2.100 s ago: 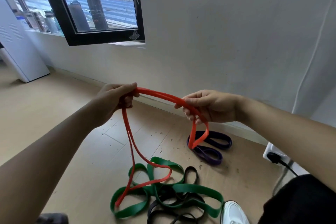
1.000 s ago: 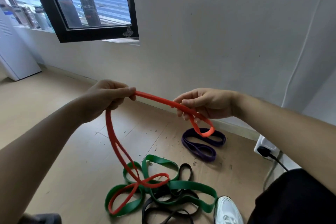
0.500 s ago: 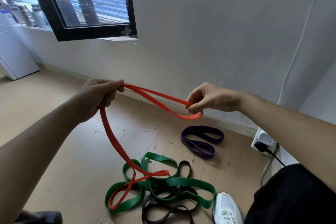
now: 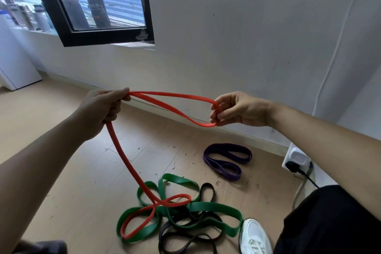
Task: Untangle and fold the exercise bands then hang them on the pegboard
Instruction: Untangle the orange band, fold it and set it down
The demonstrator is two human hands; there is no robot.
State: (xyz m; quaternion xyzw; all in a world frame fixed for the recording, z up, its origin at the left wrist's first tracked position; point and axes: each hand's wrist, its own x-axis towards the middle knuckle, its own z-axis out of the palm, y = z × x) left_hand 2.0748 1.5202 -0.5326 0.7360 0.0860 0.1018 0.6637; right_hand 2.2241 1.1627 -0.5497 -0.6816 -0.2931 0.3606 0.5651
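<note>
Orange-red flat rubber exercise band [image 4: 165,105]: upper loop stretched in the air between both hands, its tail dropping to the wood-look floor [image 4: 72,171]; left hand [image 4: 103,107] fisted tight around the doubled strands; right hand [image 4: 237,109] pinching the loop's far bend, fingers closed on it; lower coils lying across the green flat band [image 4: 216,210], itself tangled with the black thin band [image 4: 185,237]; purple folded band [image 4: 224,161] apart, nearer the grey wall [image 4: 247,27]; white sneaker [image 4: 254,237] touching the green band's edge; white power strip [image 4: 296,159] with black plug by the skirting; black-framed window [image 4: 92,35], small unreadable emblem at its corner; debris flecks scattered on the floor.
</note>
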